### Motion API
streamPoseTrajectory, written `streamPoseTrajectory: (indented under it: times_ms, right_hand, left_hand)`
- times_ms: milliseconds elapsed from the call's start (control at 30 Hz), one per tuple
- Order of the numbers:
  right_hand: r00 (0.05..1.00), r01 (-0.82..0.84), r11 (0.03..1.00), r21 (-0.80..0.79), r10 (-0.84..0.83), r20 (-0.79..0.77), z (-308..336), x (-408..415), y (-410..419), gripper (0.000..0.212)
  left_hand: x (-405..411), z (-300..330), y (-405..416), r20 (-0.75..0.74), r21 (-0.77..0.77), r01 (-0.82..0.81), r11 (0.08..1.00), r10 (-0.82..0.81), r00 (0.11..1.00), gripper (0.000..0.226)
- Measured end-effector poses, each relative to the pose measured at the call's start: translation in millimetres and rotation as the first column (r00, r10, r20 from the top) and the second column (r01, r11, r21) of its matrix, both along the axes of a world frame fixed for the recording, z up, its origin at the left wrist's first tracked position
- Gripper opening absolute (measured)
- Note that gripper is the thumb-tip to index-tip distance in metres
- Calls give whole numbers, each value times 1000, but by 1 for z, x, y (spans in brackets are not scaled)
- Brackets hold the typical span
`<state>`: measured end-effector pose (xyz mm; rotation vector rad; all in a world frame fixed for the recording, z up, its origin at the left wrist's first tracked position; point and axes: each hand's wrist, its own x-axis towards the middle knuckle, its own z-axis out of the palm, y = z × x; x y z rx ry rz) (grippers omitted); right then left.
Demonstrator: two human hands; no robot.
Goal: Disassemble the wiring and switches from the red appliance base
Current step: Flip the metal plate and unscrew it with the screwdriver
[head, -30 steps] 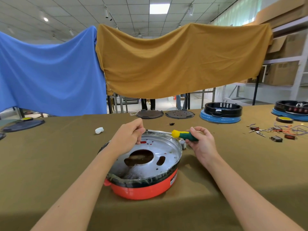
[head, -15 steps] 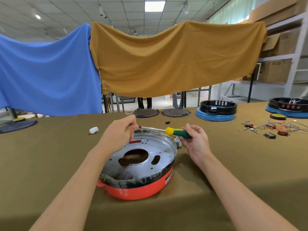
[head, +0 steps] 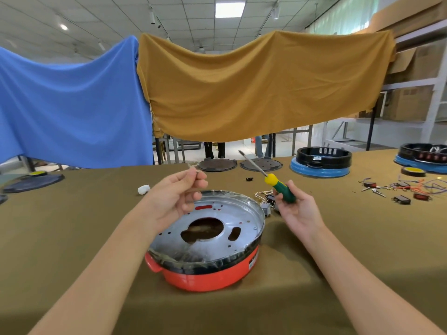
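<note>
Both hands have lifted off the round red appliance base with its silver metal plate (head: 208, 240): the left hand (head: 174, 199) hovers above its far-left rim, thumb and forefinger pinching something tiny, perhaps a screw, while the right hand (head: 294, 209), fingers wrapped round the green-and-yellow-handled screwdriver (head: 278, 186), has its shaft angled up and away; loose wiring and a grey switch (head: 266, 204) lie just off the base's far-right rim, nearer the right hand

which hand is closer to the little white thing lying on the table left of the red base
Left. The left hand is raised just right of the white piece, pinching something small. The right hand grips the screwdriver on the far side of the red base, much farther away.
</note>
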<state>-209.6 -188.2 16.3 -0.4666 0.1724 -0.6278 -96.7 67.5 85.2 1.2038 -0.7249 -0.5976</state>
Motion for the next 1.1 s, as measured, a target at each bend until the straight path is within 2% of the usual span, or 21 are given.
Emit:
streamPoseTrajectory:
  times_ms: [67,167,300,500,600,667,733,767,833,900,967,1100]
  right_hand:
    - [998,-63,998,15,63,3,4,-4,6,43]
    - [990,-142,990,-6,142,-3,11,-8,17,39]
    - [975,-211,976,58,206,88,28,-12,36,40]
    - [994,-55,971,234,31,104,52,-18,66,42]
    - [990,-118,982,145,106,90,55,-29,72,43]
    - [972,-223,975,-7,222,73,54,-37,73,38]
    - [960,-278,940,-198,281,-15,54,-42,74,26]
    - [962,-273,911,-309,261,-80,54,-43,74,22]
    - [971,-209,802,-559,104,-215,54,-43,75,25]
    - [945,-158,594,-789,-141,-295,54,-44,77,20]
    - [914,-137,411,-901,-298,-274,53,-43,79,20]
    - [887,-115,153,-982,-429,-171,48,-35,80,11]
  left_hand:
    - [-4,0,1,-67,-25,41,999,-43,997,26]
    - [-11,2,4,-114,-20,55,998,-57,992,26]
    - [-16,4,2,-156,34,74,997,-68,985,30]
    - [-28,-1,-18,-195,110,9,994,12,981,22]
    - [-35,-1,-29,-201,138,-22,990,50,978,18]
    - [-38,-1,-36,-222,152,-47,987,81,972,15]
    - [-41,-3,-43,-238,161,-79,984,116,964,14]
    - [-43,-4,-46,-238,169,-90,981,130,963,14]
    - [-46,-7,-51,-236,187,-99,977,143,961,14]
    - [-50,-7,-54,-235,202,-103,974,150,960,14]
    - [-53,-7,-56,-223,225,-116,967,167,960,13]
    - [-57,-7,-57,-148,290,-188,938,237,960,10]
